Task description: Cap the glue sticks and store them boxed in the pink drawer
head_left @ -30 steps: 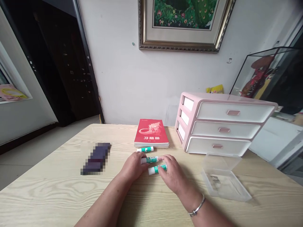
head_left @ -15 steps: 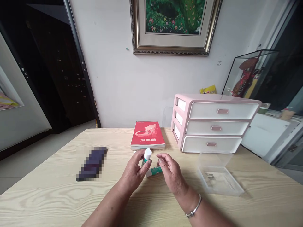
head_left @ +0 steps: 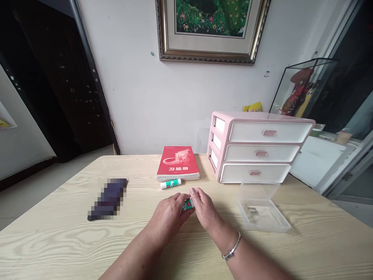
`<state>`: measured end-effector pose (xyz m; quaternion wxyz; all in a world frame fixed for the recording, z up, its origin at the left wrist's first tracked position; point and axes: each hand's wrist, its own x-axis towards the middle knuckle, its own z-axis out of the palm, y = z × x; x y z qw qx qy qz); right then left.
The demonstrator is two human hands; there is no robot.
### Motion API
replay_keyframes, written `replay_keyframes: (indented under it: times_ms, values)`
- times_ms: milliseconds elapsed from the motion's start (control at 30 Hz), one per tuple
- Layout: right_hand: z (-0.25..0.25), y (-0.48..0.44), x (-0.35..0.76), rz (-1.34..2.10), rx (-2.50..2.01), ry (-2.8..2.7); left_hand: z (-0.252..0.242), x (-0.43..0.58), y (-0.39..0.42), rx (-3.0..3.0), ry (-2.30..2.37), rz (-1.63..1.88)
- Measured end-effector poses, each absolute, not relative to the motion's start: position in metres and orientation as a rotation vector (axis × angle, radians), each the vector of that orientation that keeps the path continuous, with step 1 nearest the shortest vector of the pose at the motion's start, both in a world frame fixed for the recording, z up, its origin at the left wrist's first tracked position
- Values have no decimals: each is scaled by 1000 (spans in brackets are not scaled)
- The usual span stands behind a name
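Lowered from half a second ago, the glue stick (head_left: 187,205) that stands cap-up in my left hand (head_left: 170,210) in the earlier frame seems to be the one now lying slantwise between my two hands. My right hand (head_left: 205,210) has closed in to meet its right end. The other stick that lay by my right fingers no longer shows apart from my hands; I cannot tell whether it is under them or in them.

My left hand is curled round the left part of the held stick, grasping it, so only a short stretch of green label with a red spot shows. My right fingers and thumb are bent at the other end, touching it; whether they pinch it I cannot tell. A bracelet (head_left: 232,247) circles my right wrist.

Just beyond my hands, a spare stick (head_left: 170,184) lies on the table (head_left: 58,241), right before the near edge of the red book (head_left: 177,163). To the right, the clear box (head_left: 275,219) sits with its lid (head_left: 259,191) raised, in front of the pink-and-white drawers (head_left: 259,153), all three shut. Well off to the left lies a dark item (head_left: 109,198), blurred into blocks.
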<state>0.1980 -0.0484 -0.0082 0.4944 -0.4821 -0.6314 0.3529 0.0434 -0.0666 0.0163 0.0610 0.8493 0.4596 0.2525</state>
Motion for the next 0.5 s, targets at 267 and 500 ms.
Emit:
replay_keyframes:
  times_ms: [267, 500]
  values:
    - [0, -49, 196, 819, -1256, -1431, 28, 47, -76, 2390, 1336, 669]
    - [6, -54, 196, 806, -1215, -1455, 32, 45, -76, 2128, 1127, 692]
